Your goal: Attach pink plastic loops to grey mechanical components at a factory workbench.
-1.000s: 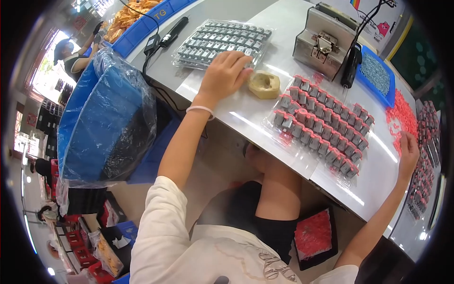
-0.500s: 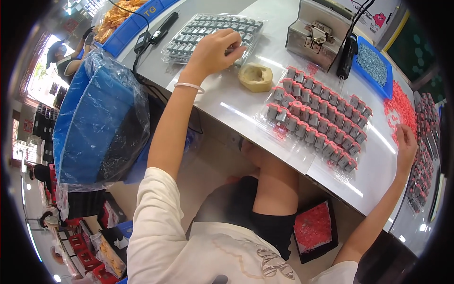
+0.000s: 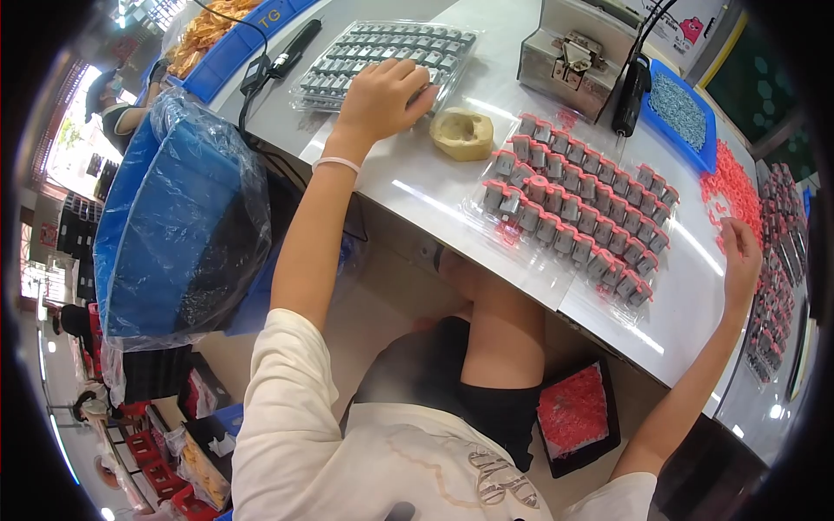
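Observation:
My left hand [image 3: 382,100] rests over the near right edge of a clear plastic tray [image 3: 304,97] of small grey blocks [image 3: 400,43]. Its fingers are curled, and what they grip, if anything, is hidden. Far to the right, my right hand [image 3: 742,252] is at the near edge of a pile of small pink plastic pieces [image 3: 731,187]. Thumb and fingers are pinched together there; whatever lies between them is too small to make out. Between the hands, a second clear tray [image 3: 486,211] carries rows of grey blocks with pink pieces fitted on them [image 3: 578,195].
Beside my left hand sits a hollowed yellowish block [image 3: 461,135]. A metal fixture [image 3: 569,65], a black electric screwdriver [image 3: 632,95] and a blue tray of small screws [image 3: 678,108] stand behind. Another screwdriver [image 3: 295,48] lies far left, above a plastic-lined blue bin [image 3: 178,226].
My left hand has shifted slightly left and down over the tray's near edge, its fingers still curled. The right hand has moved a little up at the pink pile. The whole view has shifted slightly.

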`<action>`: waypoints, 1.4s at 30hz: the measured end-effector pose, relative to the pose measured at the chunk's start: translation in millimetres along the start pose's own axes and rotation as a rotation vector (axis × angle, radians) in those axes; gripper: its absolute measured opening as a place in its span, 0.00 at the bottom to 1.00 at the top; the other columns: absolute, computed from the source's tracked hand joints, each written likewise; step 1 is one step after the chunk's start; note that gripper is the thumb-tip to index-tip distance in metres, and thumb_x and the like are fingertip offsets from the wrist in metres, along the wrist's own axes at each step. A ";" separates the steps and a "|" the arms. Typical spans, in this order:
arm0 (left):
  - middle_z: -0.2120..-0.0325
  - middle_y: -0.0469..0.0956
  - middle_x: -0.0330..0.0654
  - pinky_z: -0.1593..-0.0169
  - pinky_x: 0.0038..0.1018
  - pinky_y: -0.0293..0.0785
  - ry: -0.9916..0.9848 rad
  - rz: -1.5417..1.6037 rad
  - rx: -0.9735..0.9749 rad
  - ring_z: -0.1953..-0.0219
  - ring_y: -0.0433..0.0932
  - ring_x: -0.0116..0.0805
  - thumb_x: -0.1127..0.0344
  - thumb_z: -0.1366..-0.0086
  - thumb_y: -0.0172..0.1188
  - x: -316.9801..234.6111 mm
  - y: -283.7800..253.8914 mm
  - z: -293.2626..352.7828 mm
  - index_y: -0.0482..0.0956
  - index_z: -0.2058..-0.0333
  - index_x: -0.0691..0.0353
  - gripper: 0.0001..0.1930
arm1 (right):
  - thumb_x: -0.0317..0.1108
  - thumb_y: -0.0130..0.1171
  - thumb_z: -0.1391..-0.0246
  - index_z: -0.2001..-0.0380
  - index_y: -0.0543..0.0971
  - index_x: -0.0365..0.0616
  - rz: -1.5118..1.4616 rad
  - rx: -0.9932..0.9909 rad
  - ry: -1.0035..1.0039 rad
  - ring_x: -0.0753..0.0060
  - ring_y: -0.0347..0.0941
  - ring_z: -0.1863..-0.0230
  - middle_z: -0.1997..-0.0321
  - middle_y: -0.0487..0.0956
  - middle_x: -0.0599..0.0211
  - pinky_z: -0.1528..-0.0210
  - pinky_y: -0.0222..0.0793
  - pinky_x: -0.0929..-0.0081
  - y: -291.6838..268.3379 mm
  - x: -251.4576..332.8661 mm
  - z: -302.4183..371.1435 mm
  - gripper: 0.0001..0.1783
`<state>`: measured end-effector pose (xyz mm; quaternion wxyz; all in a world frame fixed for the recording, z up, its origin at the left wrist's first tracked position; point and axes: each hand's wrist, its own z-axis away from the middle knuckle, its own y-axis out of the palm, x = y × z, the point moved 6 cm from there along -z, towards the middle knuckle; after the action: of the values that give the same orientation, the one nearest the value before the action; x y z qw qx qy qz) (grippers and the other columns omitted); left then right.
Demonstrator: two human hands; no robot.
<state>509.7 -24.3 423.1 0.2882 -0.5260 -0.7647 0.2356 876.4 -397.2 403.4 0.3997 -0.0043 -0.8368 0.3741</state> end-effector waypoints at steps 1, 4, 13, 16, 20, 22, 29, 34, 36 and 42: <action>0.81 0.71 0.37 0.74 0.29 0.68 0.026 -0.049 -0.031 0.77 0.73 0.35 0.64 0.44 0.60 0.2 -2.8 2.4 0.71 0.78 0.59 0.08 | 0.32 0.54 0.42 0.62 0.78 0.36 -0.007 0.003 -0.003 0.84 0.66 0.68 0.68 0.75 0.73 0.64 0.63 0.86 3.6 -2.5 -1.4 0.10; 0.83 0.72 0.36 0.77 0.29 0.68 -0.002 -0.090 -0.188 0.81 0.72 0.36 0.67 0.45 0.60 4.6 -19.8 4.5 0.72 0.78 0.58 0.07 | 0.30 0.54 0.41 0.62 0.77 0.35 0.018 0.035 -0.007 0.84 0.69 0.63 0.65 0.75 0.71 0.59 0.66 0.85 0.9 -1.1 -1.8 0.10; 0.84 0.65 0.35 0.76 0.20 0.55 -0.868 1.081 -0.482 0.81 0.60 0.20 0.66 0.33 0.48 -71.5 -74.6 36.9 0.67 0.79 0.65 0.15 | 0.31 0.54 0.42 0.62 0.77 0.34 0.073 -0.020 0.050 0.82 0.70 0.63 0.66 0.76 0.70 0.59 0.65 0.84 -27.2 15.2 21.4 0.10; 0.85 0.68 0.40 0.84 0.21 0.56 -0.486 1.026 -0.397 0.88 0.63 0.27 0.60 0.32 0.45 -141.7 -110.0 45.3 0.65 0.80 0.63 0.18 | 0.30 0.53 0.42 0.64 0.77 0.34 -0.219 -0.089 0.095 0.80 0.68 0.68 0.67 0.76 0.69 0.64 0.63 0.83 20.0 87.1 58.4 0.09; 0.82 0.72 0.42 0.81 0.24 0.62 -0.013 1.061 -0.216 0.84 0.66 0.32 0.53 0.32 0.49 -214.4 -134.5 28.3 0.68 0.80 0.63 0.21 | 0.66 0.46 0.45 0.63 0.76 0.33 -0.827 0.562 0.291 0.78 0.71 0.76 0.75 0.77 0.64 0.74 0.65 0.83 100.2 183.6 175.1 0.38; 0.81 0.71 0.41 0.80 0.24 0.62 0.226 0.994 -0.259 0.84 0.65 0.33 0.50 0.34 0.50 -245.5 -138.3 27.2 0.67 0.80 0.61 0.21 | 0.67 0.46 0.46 0.53 0.72 0.31 -1.125 0.873 0.468 0.75 0.74 0.60 0.61 0.77 0.63 0.58 0.68 0.79 125.3 191.9 215.4 0.43; 0.78 0.71 0.40 0.74 0.25 0.69 0.444 0.888 -0.240 0.81 0.68 0.33 0.48 0.35 0.51 -305.8 -123.3 15.6 0.67 0.77 0.58 0.20 | 0.51 0.46 0.37 0.46 0.63 0.39 -1.447 0.579 0.870 0.83 0.67 0.52 0.52 0.70 0.68 0.52 0.64 0.83 101.9 175.4 262.6 0.28; 0.68 0.74 0.41 0.63 0.29 0.71 0.295 0.908 -0.341 0.65 0.75 0.37 0.49 0.35 0.49 -315.3 -118.9 1.4 0.71 0.71 0.57 0.17 | 0.45 0.47 0.38 0.47 0.64 0.40 -1.716 0.482 0.861 0.79 0.69 0.56 0.55 0.70 0.68 0.55 0.67 0.81 86.2 146.3 261.1 0.23; 0.63 0.75 0.46 0.61 0.37 0.75 0.277 0.903 -0.245 0.62 0.77 0.41 0.44 0.34 0.47 -308.1 -116.0 19.7 0.72 0.62 0.58 0.21 | 0.38 0.48 0.38 0.48 0.63 0.39 -1.849 0.399 0.598 0.73 0.72 0.61 0.60 0.70 0.64 0.61 0.71 0.74 69.3 127.9 244.7 0.19; 0.63 0.74 0.50 0.63 0.34 0.73 -0.062 1.095 0.007 0.66 0.75 0.44 0.60 0.36 0.55 -280.5 -94.7 67.7 0.71 0.61 0.63 0.13 | 0.34 0.51 0.41 0.46 0.63 0.39 -0.963 -0.119 0.624 0.67 0.74 0.70 0.62 0.72 0.60 0.68 0.73 0.77 3.3 81.8 175.5 0.21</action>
<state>478.5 -323.7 382.9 0.1024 -0.8389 -0.3867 0.3691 701.8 -479.0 385.5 0.7518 0.2446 -0.6066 0.0831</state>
